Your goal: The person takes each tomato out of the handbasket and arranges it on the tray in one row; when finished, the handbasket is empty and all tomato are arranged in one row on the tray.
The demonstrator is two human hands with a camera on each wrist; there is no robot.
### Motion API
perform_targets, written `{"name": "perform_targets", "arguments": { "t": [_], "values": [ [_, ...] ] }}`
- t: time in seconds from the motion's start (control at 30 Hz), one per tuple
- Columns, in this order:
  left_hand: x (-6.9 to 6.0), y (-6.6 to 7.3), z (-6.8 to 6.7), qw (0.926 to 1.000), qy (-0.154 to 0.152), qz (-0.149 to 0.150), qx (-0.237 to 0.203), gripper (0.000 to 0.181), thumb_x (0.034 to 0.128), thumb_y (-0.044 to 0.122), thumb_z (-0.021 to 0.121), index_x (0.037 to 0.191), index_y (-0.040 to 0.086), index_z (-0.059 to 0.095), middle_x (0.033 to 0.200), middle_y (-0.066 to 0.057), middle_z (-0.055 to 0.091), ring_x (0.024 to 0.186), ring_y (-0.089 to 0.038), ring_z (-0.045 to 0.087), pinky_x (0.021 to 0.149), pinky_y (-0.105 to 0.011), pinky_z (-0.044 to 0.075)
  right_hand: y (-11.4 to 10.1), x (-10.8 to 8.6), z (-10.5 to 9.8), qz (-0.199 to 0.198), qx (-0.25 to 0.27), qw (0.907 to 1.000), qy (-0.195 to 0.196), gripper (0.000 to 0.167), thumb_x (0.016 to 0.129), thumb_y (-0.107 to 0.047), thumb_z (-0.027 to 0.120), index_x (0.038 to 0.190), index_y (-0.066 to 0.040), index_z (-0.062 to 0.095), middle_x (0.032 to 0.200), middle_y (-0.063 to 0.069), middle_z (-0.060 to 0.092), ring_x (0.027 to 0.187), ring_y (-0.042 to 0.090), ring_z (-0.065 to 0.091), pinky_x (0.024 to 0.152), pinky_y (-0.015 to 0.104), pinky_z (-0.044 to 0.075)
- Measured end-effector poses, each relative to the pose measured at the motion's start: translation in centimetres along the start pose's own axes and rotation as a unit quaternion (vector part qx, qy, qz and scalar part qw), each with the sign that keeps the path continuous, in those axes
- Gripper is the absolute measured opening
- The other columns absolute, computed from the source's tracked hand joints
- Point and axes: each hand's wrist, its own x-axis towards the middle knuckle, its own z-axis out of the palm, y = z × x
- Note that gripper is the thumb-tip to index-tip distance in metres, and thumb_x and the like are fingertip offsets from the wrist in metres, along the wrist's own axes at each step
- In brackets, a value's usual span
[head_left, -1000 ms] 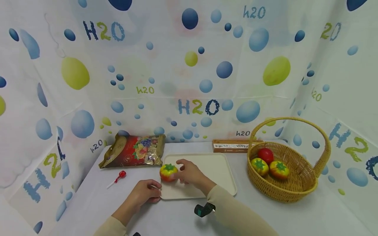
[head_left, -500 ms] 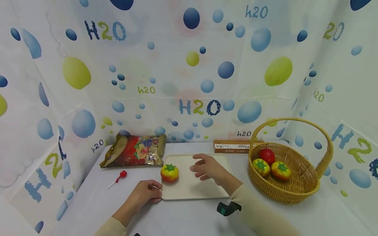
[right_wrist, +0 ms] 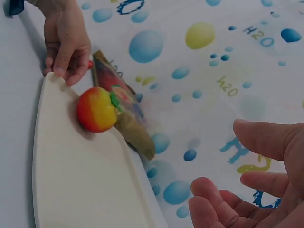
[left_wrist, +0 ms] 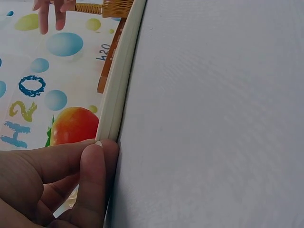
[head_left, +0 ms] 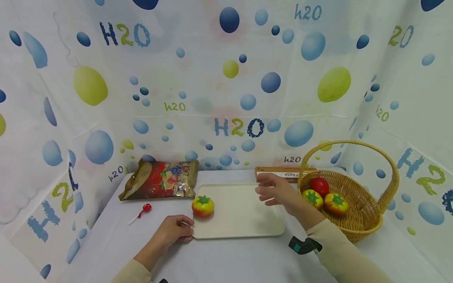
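My left hand (head_left: 175,230) pinches the near left corner of a cream tray (head_left: 244,216) between thumb and fingers; the left wrist view shows the thumb (left_wrist: 92,164) against the rim. On the tray's left end sits a yellow-and-red toy fruit with a green leafy top (head_left: 203,206), apart from both hands. My right hand (head_left: 283,193) hovers over the tray's right end, beside the wicker basket (head_left: 361,232). Its fingers are spread and hold nothing, as the right wrist view also shows. Inside the basket lie a red fruit (head_left: 319,186) and two yellow-and-red fruits (head_left: 336,204).
A red and gold packet (head_left: 162,181) lies at the back left, with a red lollipop (head_left: 144,210) in front of it. Behind the tray's right end is a long pasta box (head_left: 297,175), partly covered by my right hand. The basket's tall handle (head_left: 354,142) arches upward.
My right hand has let go of the toy fruit on the tray's left end and moved right toward the basket. The left hand stays at the tray's corner.
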Motion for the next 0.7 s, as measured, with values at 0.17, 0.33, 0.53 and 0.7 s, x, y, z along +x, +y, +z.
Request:
{"name": "perform_targets", "arguments": {
  "t": [0.17, 0.33, 0.53, 0.7],
  "values": [
    [-0.2, 0.1, -0.1, 1.0, -0.002, -0.005, 0.003, 0.024, 0.0874, 0.0, 0.076, 0.11, 0.0, 0.07, 0.093, -0.012, 0.064, 0.074, -0.017, 0.067, 0.069, -0.031, 0.063, -0.5, -1.1, -1.6, -0.004, -0.007, 0.9999, 0.008, 0.07, 0.089, -0.036, 0.078, 0.148, -0.015, 0.047, 0.133, 0.018, 0.059, 0.1, 0.027, 0.072, 0.088, 0.043, 0.061],
    [-0.4, 0.3, -0.1, 1.0, -0.002, -0.003, 0.005, 0.023, 0.0875, 0.0, 0.076, 0.11, 0.0, 0.07, 0.092, -0.012, 0.064, 0.073, -0.017, 0.066, 0.07, -0.031, 0.063, -0.9, -2.5, -3.8, 0.005, -0.014, 0.9995, 0.027, 0.076, 0.09, -0.038, 0.077, 0.153, -0.016, 0.041, 0.137, 0.019, 0.058, 0.102, 0.026, 0.071, 0.088, 0.041, 0.061],
    [-0.4, 0.3, 0.0, 1.0, 0.0, -0.002, 0.001, 0.022, 0.0875, -0.001, 0.075, 0.109, -0.001, 0.07, 0.092, -0.012, 0.064, 0.073, -0.017, 0.066, 0.07, -0.032, 0.063, -0.3, -4.1, -7.7, -0.015, -0.019, 0.9994, 0.024, 0.072, 0.093, -0.04, 0.074, 0.155, -0.023, 0.04, 0.135, 0.021, 0.054, 0.104, 0.031, 0.066, 0.088, 0.042, 0.06],
    [-0.3, 0.1, -0.1, 1.0, -0.002, -0.007, 0.003, 0.023, 0.0879, 0.0, 0.075, 0.11, 0.0, 0.07, 0.093, -0.012, 0.064, 0.073, -0.017, 0.066, 0.07, -0.031, 0.063, 0.2, -5.2, -11.4, -0.004, -0.038, 0.9986, 0.038, 0.08, 0.096, -0.043, 0.069, 0.159, -0.016, 0.029, 0.142, 0.026, 0.049, 0.109, 0.029, 0.066, 0.088, 0.038, 0.06]
  ]
}}
